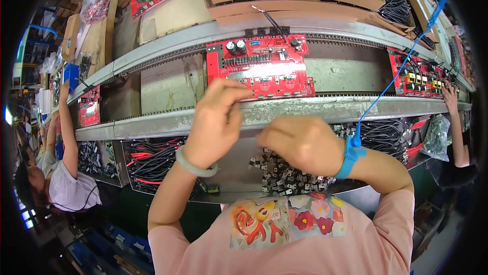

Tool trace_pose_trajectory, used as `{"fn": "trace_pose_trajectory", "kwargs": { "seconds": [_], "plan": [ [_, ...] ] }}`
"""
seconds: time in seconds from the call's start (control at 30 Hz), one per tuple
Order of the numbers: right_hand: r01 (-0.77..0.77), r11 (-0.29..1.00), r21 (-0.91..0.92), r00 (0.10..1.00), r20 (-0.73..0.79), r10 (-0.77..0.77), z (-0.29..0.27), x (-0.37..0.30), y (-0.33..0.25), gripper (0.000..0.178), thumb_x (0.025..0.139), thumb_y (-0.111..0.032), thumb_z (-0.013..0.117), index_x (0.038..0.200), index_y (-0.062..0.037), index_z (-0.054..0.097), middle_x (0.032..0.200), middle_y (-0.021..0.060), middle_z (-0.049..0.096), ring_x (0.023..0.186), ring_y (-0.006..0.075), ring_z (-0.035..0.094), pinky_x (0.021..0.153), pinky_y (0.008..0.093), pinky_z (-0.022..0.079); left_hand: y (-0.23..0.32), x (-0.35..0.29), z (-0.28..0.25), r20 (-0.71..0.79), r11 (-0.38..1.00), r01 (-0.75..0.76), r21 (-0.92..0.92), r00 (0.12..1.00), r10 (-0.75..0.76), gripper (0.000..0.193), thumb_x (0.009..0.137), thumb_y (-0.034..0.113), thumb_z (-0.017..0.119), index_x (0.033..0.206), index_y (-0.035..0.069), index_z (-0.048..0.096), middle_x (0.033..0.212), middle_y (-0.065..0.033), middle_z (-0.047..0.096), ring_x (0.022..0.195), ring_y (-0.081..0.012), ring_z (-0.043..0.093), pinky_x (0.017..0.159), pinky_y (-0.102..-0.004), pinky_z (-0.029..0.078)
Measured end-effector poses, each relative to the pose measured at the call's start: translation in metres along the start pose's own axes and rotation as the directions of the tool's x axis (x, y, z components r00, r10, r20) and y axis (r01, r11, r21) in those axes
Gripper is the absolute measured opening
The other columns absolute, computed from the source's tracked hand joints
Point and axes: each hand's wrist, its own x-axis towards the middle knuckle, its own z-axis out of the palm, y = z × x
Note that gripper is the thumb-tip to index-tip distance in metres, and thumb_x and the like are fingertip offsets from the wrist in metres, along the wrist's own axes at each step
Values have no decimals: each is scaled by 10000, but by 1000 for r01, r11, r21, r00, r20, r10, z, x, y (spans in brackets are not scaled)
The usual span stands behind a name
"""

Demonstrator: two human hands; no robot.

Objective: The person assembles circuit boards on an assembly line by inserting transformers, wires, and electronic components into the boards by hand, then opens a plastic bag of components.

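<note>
Red circuit board [259, 64] rests on the conveyor rails [284, 107], directly ahead. Left hand [216, 122], fingers pinched, reaches its lower edge; whether it holds a part cannot be told. Right hand [300, 143] is loosely clenched. Seating pins squarely seems advisable. Tray [234, 165] below holds small black components [279, 176]; neighbouring bin [152, 160] holds wires.

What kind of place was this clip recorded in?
Most likely an electronics assembly line. Red circuit boards sit along a metal conveyor rail, trays below hold small black parts and wires, and the right hand wears a blue grounding wrist strap.
</note>
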Motion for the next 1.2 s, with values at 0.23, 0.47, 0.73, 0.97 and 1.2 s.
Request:
{"fn": "trace_pose_trajectory", "kwargs": {
  "seconds": [0.23, 0.47, 0.73, 0.97, 1.2],
  "plan": [
    [-148, 986, -83, 969, -213, 127, 4, 39, 39, 58, 811, -49, 735, 858, -56, 702, 834, 91, 661, 794, 317, 666, 697, 414, 552, 9, -23, -24, -35, 817, 306, -488, 929, -369, 233, 1025, -55, 513, 1209, -84, 652, 1408, -192, 499, 1212, -259, 636, 1047, -356, 544],
    [-143, 974, -178, 977, -183, 110, 19, 55, 46, 65, 804, -79, 748, 817, -60, 687, 809, 91, 646, 799, 313, 654, 732, 434, 530, 3, -36, -29, -10, 751, 361, -553, 898, -439, 210, 1037, 28, 565, 1179, -68, 686, 1196, -154, 668, 1024, -209, 701, 937, -321, 573],
    [-131, 953, -273, 985, -144, 94, 19, 58, 43, 69, 805, -96, 733, 798, -56, 677, 801, 101, 643, 799, 315, 659, 741, 437, 535, -5, -37, -33, 21, 707, 403, -581, 876, -482, 197, 975, 59, 690, 1146, -38, 713, 1074, -121, 736, 895, -167, 718, 767, -269, 559],
    [-136, 948, -289, 991, -43, 128, 16, 73, 46, 60, 805, -86, 703, 779, -39, 677, 812, 114, 649, 813, 319, 670, 741, 443, 542, -6, -36, -31, 72, 617, 426, -662, 855, -514, 220, 943, -42, 694, 1161, -68, 688, 1071, -135, 731, 989, -191, 726, 867, -294, 588],
    [-99, 960, -262, 994, -65, 85, 16, 68, 48, 58, 810, -77, 706, 787, -31, 681, 830, 120, 664, 812, 322, 671, 742, 436, 544, -8, -35, -29, -1, 695, 402, -596, 866, -500, 259, 991, 9, 646, 1240, -60, 647, 1152, -188, 735, 1003, -208, 728, 887, -295, 570]
  ]
}}
